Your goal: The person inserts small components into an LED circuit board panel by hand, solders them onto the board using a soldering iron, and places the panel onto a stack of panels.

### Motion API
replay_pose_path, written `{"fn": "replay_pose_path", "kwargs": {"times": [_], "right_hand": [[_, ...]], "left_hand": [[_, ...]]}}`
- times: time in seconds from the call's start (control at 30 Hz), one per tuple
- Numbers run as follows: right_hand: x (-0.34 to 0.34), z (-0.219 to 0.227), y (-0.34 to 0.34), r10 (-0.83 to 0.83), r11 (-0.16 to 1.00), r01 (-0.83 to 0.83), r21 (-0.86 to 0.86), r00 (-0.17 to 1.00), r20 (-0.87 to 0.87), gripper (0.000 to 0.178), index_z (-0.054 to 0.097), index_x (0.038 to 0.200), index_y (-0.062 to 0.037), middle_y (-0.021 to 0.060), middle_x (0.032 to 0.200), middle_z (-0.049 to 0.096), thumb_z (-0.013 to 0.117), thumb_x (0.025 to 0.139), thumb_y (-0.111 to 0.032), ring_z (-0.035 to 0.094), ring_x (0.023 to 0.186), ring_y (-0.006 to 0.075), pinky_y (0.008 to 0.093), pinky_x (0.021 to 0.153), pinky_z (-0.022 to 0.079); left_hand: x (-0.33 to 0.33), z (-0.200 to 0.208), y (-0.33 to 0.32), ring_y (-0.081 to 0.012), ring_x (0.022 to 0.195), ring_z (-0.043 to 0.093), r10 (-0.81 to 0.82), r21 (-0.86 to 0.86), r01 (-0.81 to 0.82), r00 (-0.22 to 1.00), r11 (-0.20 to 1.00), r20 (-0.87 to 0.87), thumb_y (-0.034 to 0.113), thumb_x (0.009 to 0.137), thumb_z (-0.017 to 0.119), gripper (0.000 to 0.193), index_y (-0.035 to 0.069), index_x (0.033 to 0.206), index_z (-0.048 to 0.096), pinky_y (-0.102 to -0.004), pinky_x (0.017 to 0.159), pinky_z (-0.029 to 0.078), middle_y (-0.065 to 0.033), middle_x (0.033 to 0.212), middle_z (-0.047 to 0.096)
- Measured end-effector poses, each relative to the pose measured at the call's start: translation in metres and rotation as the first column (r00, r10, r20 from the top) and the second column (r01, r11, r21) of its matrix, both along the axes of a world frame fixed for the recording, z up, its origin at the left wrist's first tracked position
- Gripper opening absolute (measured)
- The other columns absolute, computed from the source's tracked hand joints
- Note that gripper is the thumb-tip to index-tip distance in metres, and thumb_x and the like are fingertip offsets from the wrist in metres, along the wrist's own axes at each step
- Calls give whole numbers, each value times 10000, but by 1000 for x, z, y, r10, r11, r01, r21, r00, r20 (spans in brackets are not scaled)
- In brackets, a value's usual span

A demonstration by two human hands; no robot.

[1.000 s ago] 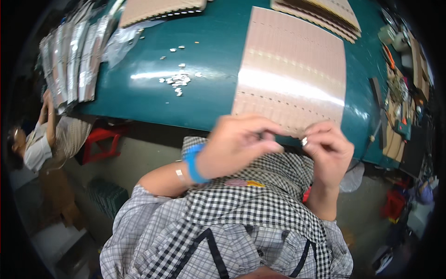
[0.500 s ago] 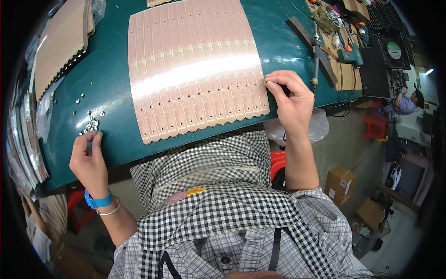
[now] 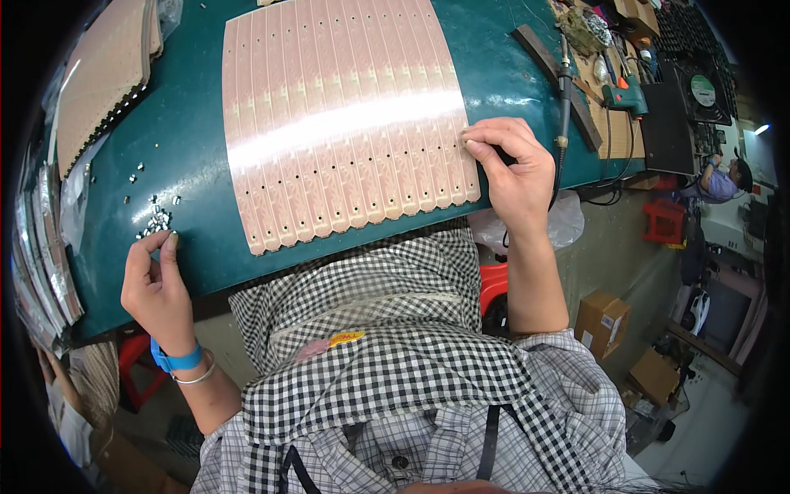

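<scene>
A pinkish panel of joined strips lies before me, with rows of small dark holes and a scalloped near edge. My right hand is at its right edge, thumb and forefinger pinched over the border; whatever sits between the fingertips is too small to make out. To the left of the panel, my left hand rests at the near side of a heap of tiny shiny metal pieces. Its thumb and forefinger are closed together, and I cannot see what they hold.
The panel lies on a green-topped table. Stacked similar panels stand at the far left, above wrapped bundles. At the right are a dark bar, a corded pen-like tool and a green glue gun. Another person sits farther right.
My right hand has shifted slightly up and left at the panel's edge. The left hand stays by the metal pieces, still pinched. The whole view has moved a little.
</scene>
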State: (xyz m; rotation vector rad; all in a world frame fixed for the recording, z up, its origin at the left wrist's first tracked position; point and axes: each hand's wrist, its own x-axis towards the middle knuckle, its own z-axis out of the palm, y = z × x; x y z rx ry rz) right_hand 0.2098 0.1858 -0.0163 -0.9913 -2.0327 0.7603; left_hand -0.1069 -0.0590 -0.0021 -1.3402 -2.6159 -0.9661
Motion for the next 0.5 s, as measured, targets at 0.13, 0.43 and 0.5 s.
{"fn": "replay_pose_path", "kwargs": {"times": [0.13,0.43,0.5], "right_hand": [[-1,0,0,-1,1000,1,27,1000,12,110,745,829,-10,82,859,716,729,736,47,644,842,203,309,763,515],[-5,0,-5,7,969,-37,245,992,122,122,734,792,-17,78,836,701,747,694,55,645,819,233,333,730,518],[-4,2,-7,3,964,-39,265,991,133,127,733,793,-18,78,840,699,747,690,55,645,821,235,336,727,518]], "left_hand": [[8,6,-3,-44,727,531,-18,77,-9,937,997,349,39,942,651,75,-35,958,656,-186,665,429,-5,853,635],[57,19,27,-69,755,591,-301,237,186,613,953,730,27,942,625,77,-41,978,634,-189,705,468,-73,931,678],[68,24,39,-123,803,646,-360,340,119,284,933,889,-36,909,628,62,-44,970,636,-238,770,513,-73,887,676]]}}
